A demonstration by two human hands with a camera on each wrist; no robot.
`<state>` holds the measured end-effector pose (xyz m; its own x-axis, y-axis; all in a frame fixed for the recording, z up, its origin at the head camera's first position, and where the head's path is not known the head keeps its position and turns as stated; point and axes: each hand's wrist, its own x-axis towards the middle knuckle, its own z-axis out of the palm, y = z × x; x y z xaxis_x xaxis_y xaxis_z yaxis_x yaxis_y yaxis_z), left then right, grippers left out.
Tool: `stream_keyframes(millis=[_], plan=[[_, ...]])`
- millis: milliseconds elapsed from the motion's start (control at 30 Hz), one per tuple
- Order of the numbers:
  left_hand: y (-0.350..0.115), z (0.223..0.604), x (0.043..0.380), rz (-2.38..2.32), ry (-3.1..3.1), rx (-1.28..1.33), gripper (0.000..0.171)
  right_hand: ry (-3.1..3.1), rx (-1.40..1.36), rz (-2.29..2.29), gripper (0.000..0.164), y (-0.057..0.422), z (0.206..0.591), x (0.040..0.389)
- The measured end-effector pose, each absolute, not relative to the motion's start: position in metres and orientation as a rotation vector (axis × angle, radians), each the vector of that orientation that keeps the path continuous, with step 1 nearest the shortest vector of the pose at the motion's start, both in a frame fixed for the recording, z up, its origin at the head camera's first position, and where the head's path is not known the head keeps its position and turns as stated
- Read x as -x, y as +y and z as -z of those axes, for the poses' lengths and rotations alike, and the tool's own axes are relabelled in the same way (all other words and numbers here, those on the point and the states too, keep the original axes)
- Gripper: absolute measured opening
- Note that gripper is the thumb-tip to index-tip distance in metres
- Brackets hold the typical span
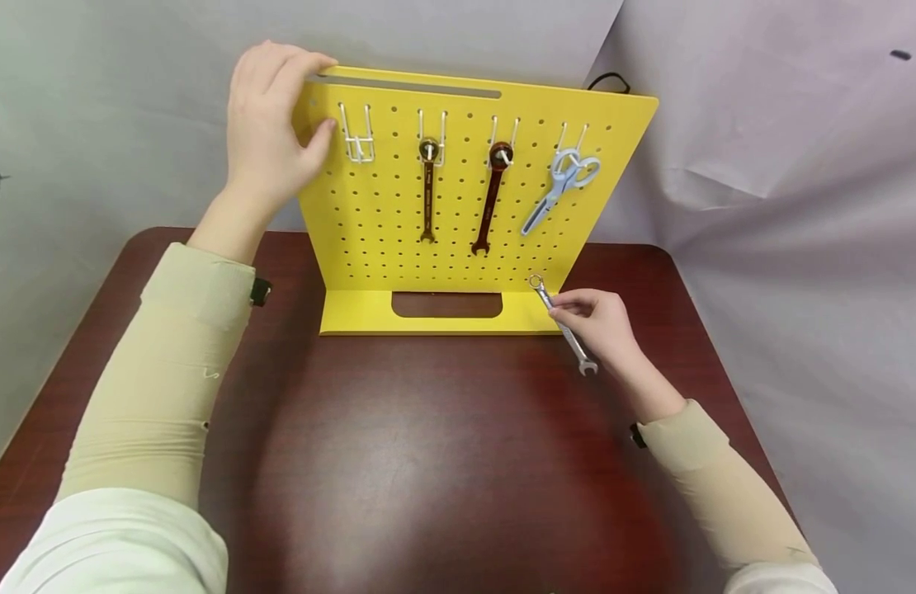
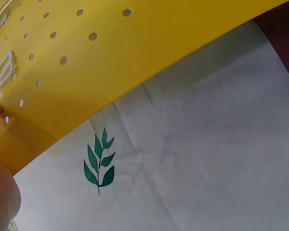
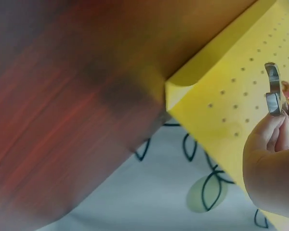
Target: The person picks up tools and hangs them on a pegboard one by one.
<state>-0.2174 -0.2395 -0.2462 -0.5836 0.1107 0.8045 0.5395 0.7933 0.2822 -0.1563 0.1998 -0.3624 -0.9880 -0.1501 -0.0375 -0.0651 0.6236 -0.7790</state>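
Observation:
My left hand (image 1: 268, 124) grips the top left corner of a yellow pegboard (image 1: 387, 219), fingers over the upper edge and thumb on the front face. Between the thumb and fingers of my right hand (image 1: 602, 326) is a silver combination wrench (image 1: 579, 346), held in front of the board's lower right. Its ring end points up toward the board and its open end down toward me. The right wrist view shows the wrench's open end (image 3: 273, 79) above the fingers.
White hooks line the board: a leftmost hook (image 1: 358, 148) with nothing on it, then a dark wrench (image 1: 428, 198), a second dark wrench (image 1: 491, 202) and light blue scissors (image 1: 558, 190). The board's base (image 1: 354, 312) stands on a dark red wooden table (image 1: 398, 462), with pale cloth (image 1: 792, 272) behind.

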Motion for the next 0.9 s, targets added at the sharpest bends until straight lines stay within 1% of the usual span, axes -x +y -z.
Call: stream_keyframes(millis=[467, 900], plan=[[-0.237, 0.246, 0.218, 0.68, -2.134, 0.47, 0.041, 2.614, 0.256, 1.525, 0.022, 0.137, 0.353, 0.164], [-0.237, 0.244, 0.217, 0.688, -2.134, 0.456, 0.041, 2.437, 0.36, 1.757, 0.021, 0.076, 0.334, 0.17]])
